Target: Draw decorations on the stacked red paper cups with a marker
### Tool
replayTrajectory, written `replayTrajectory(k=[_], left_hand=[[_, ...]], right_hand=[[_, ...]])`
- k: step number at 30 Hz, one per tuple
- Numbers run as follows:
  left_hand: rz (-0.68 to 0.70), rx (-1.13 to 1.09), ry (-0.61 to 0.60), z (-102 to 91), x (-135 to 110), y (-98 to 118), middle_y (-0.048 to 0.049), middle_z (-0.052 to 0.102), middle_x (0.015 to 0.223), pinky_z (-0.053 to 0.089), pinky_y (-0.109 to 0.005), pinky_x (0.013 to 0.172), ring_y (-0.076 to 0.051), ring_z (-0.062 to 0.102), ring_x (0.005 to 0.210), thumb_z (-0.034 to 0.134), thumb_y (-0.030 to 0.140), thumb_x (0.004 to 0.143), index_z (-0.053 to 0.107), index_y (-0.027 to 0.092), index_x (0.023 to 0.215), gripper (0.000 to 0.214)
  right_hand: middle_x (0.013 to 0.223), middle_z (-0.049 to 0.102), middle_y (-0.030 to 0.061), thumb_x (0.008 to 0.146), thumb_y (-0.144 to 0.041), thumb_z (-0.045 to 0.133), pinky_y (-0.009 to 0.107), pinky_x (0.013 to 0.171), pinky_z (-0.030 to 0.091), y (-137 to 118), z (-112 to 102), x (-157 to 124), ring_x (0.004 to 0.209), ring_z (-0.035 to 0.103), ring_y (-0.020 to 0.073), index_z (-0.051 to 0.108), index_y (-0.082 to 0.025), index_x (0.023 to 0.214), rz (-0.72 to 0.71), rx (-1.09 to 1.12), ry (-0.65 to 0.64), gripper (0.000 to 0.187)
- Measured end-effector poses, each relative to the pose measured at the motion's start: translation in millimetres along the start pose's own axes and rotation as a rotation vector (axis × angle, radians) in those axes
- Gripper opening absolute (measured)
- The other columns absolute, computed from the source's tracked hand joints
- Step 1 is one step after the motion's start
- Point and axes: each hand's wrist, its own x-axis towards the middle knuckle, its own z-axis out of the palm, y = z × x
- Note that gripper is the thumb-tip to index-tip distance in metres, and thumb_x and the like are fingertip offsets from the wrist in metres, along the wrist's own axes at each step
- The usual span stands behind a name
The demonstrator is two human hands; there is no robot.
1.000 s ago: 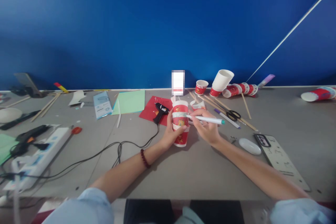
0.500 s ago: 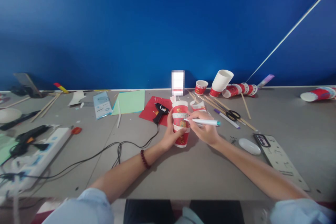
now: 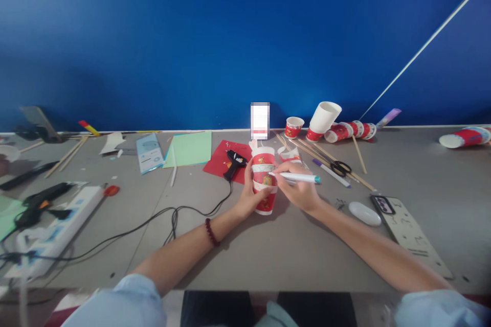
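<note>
My left hand (image 3: 251, 195) is wrapped round the lower part of a red and white paper-cup assembly (image 3: 263, 158), which it keeps upright above the grey table. A white marker with a teal end (image 3: 301, 178) is gripped in my right hand (image 3: 297, 189), its tip at the cups' right side. Whether the tip touches the paper cannot be made out. Just behind the cups, a black glue gun (image 3: 235, 163) lies on a red paper sheet (image 3: 217, 160). A cut piece of paper cup (image 3: 290, 154) sits beyond my right hand.
At the back right are a small paper cup (image 3: 294, 126), a tilted cup stack (image 3: 322, 118) and a lying row of cups (image 3: 351, 131). Scissors (image 3: 340, 168), a purple marker (image 3: 332, 172), a white mouse (image 3: 364, 213) and a phone (image 3: 410, 232) lie right. A power strip (image 3: 63, 232) and cable (image 3: 146, 222) stretch left.
My marker has shifted very slightly to the left, while both hands and the cups stay almost in place. At the far left edge, the white round thing has moved, with part of a hand now beside it.
</note>
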Motion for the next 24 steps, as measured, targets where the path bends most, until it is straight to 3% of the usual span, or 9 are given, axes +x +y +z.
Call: replayTrajectory(k=[11, 16, 24], left_hand=[[0.004, 0.004, -0.003, 0.6, 0.2, 0.7, -0.0123, 0.028, 0.156, 0.035, -0.046, 0.110, -0.032, 0.042, 0.135, 0.076, 0.041, 0.071, 0.014, 0.032, 0.151, 0.102], [0.000, 0.011, -0.007, 0.6, 0.3, 1.7, -0.0134, 0.033, 0.153, 0.038, -0.047, 0.107, -0.032, 0.049, 0.128, 0.076, 0.041, 0.071, 0.013, 0.031, 0.151, 0.102], [0.027, 0.040, -0.004, -1.4, 2.7, -4.8, -0.0140, 0.030, 0.155, 0.036, -0.046, 0.110, -0.031, 0.045, 0.132, 0.075, 0.042, 0.072, 0.007, 0.029, 0.152, 0.105]], right_hand=[[0.079, 0.072, 0.0027, 0.086, -0.023, 0.057, 0.031, 0.067, 0.053, 2.4, -0.2, -0.3, 0.074, 0.068, 0.0191, 0.064, -0.023, 0.083, 0.032, 0.007, 0.001, 0.007], [0.080, 0.072, 0.0031, 0.085, -0.021, 0.057, 0.032, 0.068, 0.053, 4.9, -1.8, -1.1, 0.076, 0.069, 0.0194, 0.063, -0.023, 0.083, 0.053, 0.035, -0.002, 0.007], [0.077, 0.072, 0.0038, 0.085, -0.021, 0.058, 0.034, 0.074, 0.055, 4.8, 0.9, -2.5, 0.087, 0.072, 0.0230, 0.064, -0.023, 0.081, -0.005, 0.040, -0.010, 0.007]])
